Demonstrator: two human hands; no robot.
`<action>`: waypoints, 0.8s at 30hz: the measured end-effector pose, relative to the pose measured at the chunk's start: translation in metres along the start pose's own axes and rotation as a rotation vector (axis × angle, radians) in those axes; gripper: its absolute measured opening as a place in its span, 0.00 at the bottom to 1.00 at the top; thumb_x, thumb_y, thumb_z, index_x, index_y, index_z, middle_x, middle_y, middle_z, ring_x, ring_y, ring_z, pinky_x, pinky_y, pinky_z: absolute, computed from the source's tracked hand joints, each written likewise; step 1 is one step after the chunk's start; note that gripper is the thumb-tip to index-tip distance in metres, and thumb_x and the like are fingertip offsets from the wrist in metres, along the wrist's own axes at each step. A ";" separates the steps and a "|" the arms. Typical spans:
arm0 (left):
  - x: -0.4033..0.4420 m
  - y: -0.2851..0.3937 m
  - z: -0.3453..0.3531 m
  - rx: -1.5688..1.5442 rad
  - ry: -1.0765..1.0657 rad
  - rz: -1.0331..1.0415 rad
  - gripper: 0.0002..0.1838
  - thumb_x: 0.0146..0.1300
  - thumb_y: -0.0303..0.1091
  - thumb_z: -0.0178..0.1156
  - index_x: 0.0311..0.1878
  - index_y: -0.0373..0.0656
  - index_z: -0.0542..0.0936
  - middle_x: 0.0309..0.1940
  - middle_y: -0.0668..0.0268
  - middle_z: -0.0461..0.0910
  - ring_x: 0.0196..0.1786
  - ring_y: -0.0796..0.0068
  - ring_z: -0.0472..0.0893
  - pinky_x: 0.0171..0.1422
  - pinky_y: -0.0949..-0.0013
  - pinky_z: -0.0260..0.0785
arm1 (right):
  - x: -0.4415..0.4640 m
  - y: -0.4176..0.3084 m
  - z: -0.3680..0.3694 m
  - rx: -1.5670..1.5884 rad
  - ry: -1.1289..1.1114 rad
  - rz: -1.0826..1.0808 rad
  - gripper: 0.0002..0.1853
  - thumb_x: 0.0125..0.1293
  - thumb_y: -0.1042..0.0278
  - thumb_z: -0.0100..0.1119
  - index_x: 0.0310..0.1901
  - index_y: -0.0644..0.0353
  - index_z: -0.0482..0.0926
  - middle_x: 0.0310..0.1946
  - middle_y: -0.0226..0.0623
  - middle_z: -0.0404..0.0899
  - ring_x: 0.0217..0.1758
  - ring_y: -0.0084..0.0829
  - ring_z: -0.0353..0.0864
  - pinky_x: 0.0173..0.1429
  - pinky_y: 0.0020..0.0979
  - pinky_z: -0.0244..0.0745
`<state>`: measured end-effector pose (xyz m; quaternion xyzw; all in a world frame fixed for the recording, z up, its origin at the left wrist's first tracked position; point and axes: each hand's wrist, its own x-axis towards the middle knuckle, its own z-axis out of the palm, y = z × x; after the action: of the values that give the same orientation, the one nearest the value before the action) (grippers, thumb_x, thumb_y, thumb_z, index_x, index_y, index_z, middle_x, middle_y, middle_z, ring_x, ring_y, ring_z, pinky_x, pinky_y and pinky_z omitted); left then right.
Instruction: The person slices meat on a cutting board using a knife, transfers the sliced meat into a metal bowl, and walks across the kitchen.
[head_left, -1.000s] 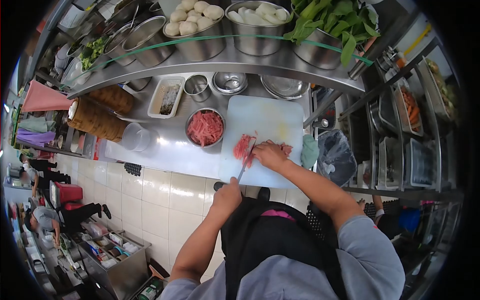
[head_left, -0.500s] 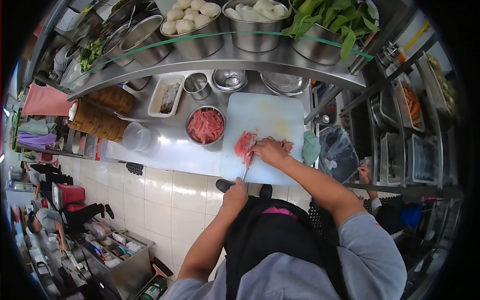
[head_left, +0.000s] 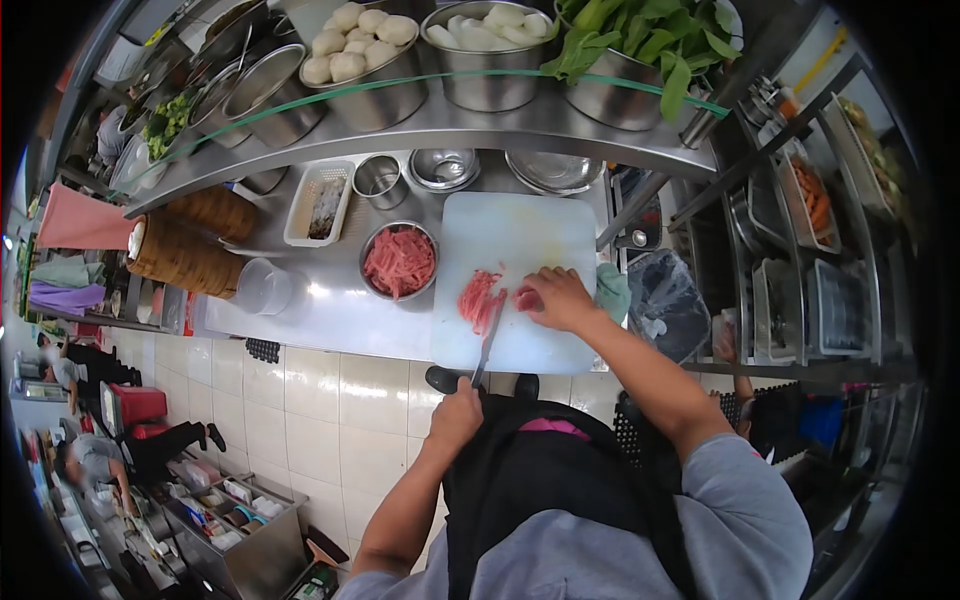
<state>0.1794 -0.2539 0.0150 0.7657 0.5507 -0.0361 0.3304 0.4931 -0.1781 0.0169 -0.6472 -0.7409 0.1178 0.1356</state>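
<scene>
My left hand [head_left: 458,413] is closed round the handle of a knife [head_left: 488,345], just past the near edge of the white cutting board [head_left: 550,345]. The blade reaches over the board, its tip beside a small heap of sliced raw meat [head_left: 477,302]. On the right of the blade, my right hand [head_left: 562,298] is closed on a piece of raw meat [head_left: 525,299], fingers curled over it, apart from the heap. A metal bowl [head_left: 366,285] full of meat strips [head_left: 399,261] stands left of the board.
Behind the board are metal bowls [head_left: 445,168], a metal pot [head_left: 379,180] and a white basket [head_left: 318,203]. A green cloth [head_left: 612,292] lies at its right, beside a lined bin [head_left: 668,305]. A steel shelf [head_left: 440,130] with filled pots overhangs the back. Another person's arm [head_left: 742,388] shows at right.
My right hand has shifted right, away from the sliced heap, with the meat piece now apart from it. The knife blade lies between them. The whole view has moved slightly.
</scene>
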 end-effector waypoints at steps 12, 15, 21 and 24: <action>0.019 0.003 -0.012 0.119 0.056 -0.004 0.12 0.78 0.35 0.52 0.53 0.34 0.71 0.31 0.36 0.86 0.36 0.33 0.88 0.43 0.38 0.83 | 0.026 -0.014 0.041 0.307 -0.132 -0.295 0.17 0.58 0.81 0.65 0.49 0.54 0.85 0.51 0.37 0.82 0.59 0.45 0.82 0.68 0.44 0.77; 0.012 0.002 -0.006 0.139 0.075 -0.020 0.14 0.79 0.39 0.54 0.52 0.36 0.71 0.29 0.37 0.85 0.35 0.33 0.88 0.42 0.36 0.82 | 0.013 -0.023 0.040 0.230 0.176 -0.247 0.16 0.60 0.78 0.65 0.50 0.52 0.85 0.51 0.36 0.82 0.59 0.44 0.82 0.66 0.43 0.79; -0.002 0.006 0.002 0.173 0.036 0.007 0.12 0.79 0.38 0.54 0.50 0.37 0.72 0.28 0.41 0.86 0.33 0.37 0.88 0.39 0.41 0.83 | -0.001 -0.020 0.042 0.150 -0.005 -0.169 0.14 0.65 0.77 0.62 0.51 0.51 0.86 0.50 0.33 0.79 0.56 0.42 0.83 0.59 0.43 0.82; 0.000 0.005 -0.005 0.213 0.060 0.029 0.11 0.79 0.38 0.54 0.50 0.37 0.73 0.28 0.42 0.86 0.33 0.39 0.89 0.39 0.42 0.84 | -0.006 -0.025 0.038 0.184 0.014 -0.152 0.15 0.65 0.78 0.61 0.51 0.50 0.86 0.50 0.33 0.79 0.55 0.42 0.83 0.59 0.42 0.82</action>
<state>0.1822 -0.2516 0.0215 0.8050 0.5424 -0.0667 0.2311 0.4573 -0.1874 -0.0104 -0.5748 -0.7728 0.1702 0.2084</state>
